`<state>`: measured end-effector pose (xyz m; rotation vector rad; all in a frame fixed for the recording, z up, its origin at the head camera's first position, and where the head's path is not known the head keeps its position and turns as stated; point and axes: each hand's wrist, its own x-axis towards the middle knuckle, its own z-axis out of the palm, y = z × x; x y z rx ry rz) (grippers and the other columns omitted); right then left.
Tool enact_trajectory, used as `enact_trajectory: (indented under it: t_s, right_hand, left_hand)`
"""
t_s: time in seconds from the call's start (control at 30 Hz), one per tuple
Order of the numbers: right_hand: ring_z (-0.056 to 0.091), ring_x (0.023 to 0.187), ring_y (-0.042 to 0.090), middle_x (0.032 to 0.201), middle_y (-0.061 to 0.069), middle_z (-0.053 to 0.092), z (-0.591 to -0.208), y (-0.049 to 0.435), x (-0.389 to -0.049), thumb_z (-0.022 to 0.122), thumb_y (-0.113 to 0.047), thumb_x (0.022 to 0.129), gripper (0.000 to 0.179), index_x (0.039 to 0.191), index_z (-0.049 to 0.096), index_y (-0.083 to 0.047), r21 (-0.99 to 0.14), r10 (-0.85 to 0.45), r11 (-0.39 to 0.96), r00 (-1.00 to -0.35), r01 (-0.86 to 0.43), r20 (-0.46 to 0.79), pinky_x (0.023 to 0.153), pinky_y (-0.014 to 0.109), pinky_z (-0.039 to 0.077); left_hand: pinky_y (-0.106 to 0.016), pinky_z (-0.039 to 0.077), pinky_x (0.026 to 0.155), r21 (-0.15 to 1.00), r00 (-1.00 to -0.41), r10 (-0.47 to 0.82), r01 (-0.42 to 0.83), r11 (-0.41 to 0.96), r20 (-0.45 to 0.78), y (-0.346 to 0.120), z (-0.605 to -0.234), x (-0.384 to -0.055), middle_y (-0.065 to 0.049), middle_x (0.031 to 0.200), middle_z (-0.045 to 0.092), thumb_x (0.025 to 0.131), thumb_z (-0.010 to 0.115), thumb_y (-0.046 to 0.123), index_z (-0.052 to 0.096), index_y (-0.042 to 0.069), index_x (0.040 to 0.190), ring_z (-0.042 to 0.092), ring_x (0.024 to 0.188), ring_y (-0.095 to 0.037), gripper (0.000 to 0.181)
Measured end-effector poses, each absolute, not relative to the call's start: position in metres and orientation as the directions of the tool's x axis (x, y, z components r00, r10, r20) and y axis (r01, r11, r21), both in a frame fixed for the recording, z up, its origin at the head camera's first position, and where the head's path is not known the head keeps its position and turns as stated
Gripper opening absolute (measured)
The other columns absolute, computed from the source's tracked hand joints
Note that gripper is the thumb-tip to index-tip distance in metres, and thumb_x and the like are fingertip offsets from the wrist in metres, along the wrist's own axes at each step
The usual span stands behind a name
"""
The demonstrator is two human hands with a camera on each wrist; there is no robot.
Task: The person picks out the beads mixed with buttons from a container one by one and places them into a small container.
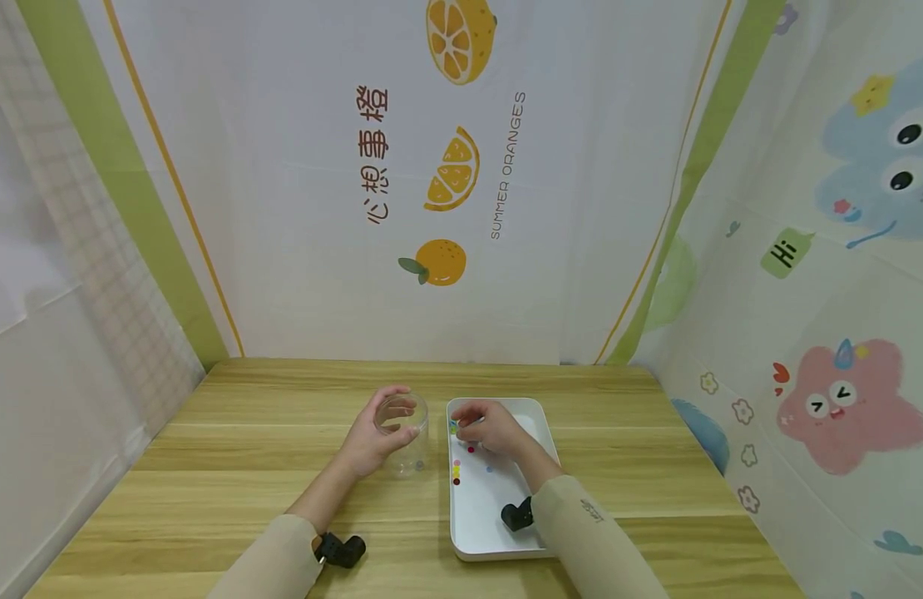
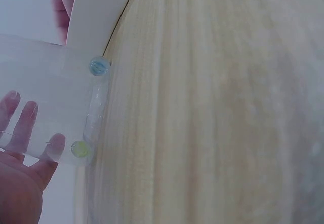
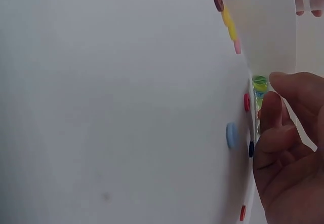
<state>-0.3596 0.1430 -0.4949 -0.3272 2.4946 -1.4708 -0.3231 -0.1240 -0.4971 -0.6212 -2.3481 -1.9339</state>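
My left hand (image 1: 375, 433) grips a clear jar (image 1: 409, 457) that stands upright on the table, left of the tray. Inside the jar, at its bottom, the left wrist view shows a blue marble (image 2: 99, 66) and a yellow-green marble (image 2: 80, 149). Over the far left part of the white tray (image 1: 499, 537) is my right hand (image 1: 491, 428), its fingers bent loosely. Thumb and forefinger come close to a green-yellow marble (image 3: 260, 83) by the tray wall. Other marbles there are partly hidden by the fingers, and I see nothing clearly held between them.
Small buttons lie in the tray: a brown button (image 3: 217, 0), yellow and pink ones beside it, a red button (image 3: 247, 102) and a light blue button (image 3: 232, 135). The tray's raised wall separates it from the jar. The wooden table (image 1: 267, 466) ends at a curtain behind.
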Motion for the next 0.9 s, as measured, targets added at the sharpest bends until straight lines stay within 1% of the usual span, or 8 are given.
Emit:
enact_trajectory:
  t_s: [0.17, 0.3, 0.67, 0.83, 0.9]
  right_hand:
    - [0.064, 0.082, 0.015, 0.102, 0.006, 0.070, -0.4981, 0.1397, -0.3616, 0.079, -0.002, 0.094, 0.026, 0.120, 0.078, -0.007, -0.870, -0.310, 0.482, -0.949, -0.099, -0.064, 0.072, 0.025, 0.055]
    - [0.063, 0.081, 0.014, 0.099, 0.005, 0.070, -0.5012, 0.1382, -0.3634, 0.079, 0.000, 0.093, 0.025, 0.117, 0.078, -0.006, -0.863, -0.307, 0.495, -0.950, -0.103, -0.062, 0.072, 0.025, 0.056]
    - [0.063, 0.079, 0.013, 0.096, 0.003, 0.070, -0.5025, 0.1360, -0.3656, 0.079, 0.001, 0.093, 0.023, 0.114, 0.078, -0.005, -0.862, -0.297, 0.499, -0.952, -0.090, -0.073, 0.069, 0.023, 0.054]
    - [0.062, 0.076, 0.012, 0.095, 0.003, 0.070, -0.5037, 0.1365, -0.3649, 0.079, 0.001, 0.093, 0.021, 0.113, 0.077, -0.005, -0.863, -0.300, 0.497, -0.951, -0.089, -0.075, 0.066, 0.023, 0.053]
    - [0.061, 0.075, 0.012, 0.094, 0.003, 0.069, -0.5044, 0.1366, -0.3649, 0.078, 0.001, 0.093, 0.021, 0.113, 0.077, -0.005, -0.864, -0.300, 0.496, -0.951, -0.088, -0.076, 0.063, 0.023, 0.051]
  left_hand:
    - [-0.068, 0.047, 0.118, 0.935, -0.919, 0.279, 0.325, 0.143, 0.277, -0.1241, -0.4972, -0.3230, -0.025, 0.149, 0.062, 0.095, 0.079, 0.010, 0.045, 0.009, 0.156, 0.058, 0.140, -0.048, 0.070]
    - [-0.067, 0.047, 0.117, 0.936, -0.919, 0.280, 0.324, 0.136, 0.277, -0.1241, -0.4968, -0.3229, -0.027, 0.149, 0.061, 0.095, 0.078, 0.009, 0.045, 0.008, 0.157, 0.058, 0.140, -0.049, 0.070]
    - [-0.066, 0.047, 0.117, 0.938, -0.920, 0.275, 0.321, 0.128, 0.278, -0.1244, -0.4969, -0.3231, -0.027, 0.149, 0.061, 0.094, 0.078, 0.008, 0.044, 0.005, 0.157, 0.058, 0.140, -0.050, 0.072]
    - [-0.063, 0.048, 0.116, 0.937, -0.917, 0.282, 0.326, 0.127, 0.281, -0.1239, -0.4974, -0.3234, -0.028, 0.149, 0.060, 0.095, 0.078, 0.009, 0.044, 0.006, 0.157, 0.057, 0.140, -0.050, 0.071]
    - [-0.062, 0.048, 0.116, 0.935, -0.915, 0.286, 0.330, 0.131, 0.283, -0.1243, -0.4975, -0.3234, -0.029, 0.149, 0.059, 0.095, 0.078, 0.009, 0.043, 0.004, 0.157, 0.057, 0.141, -0.050, 0.072]
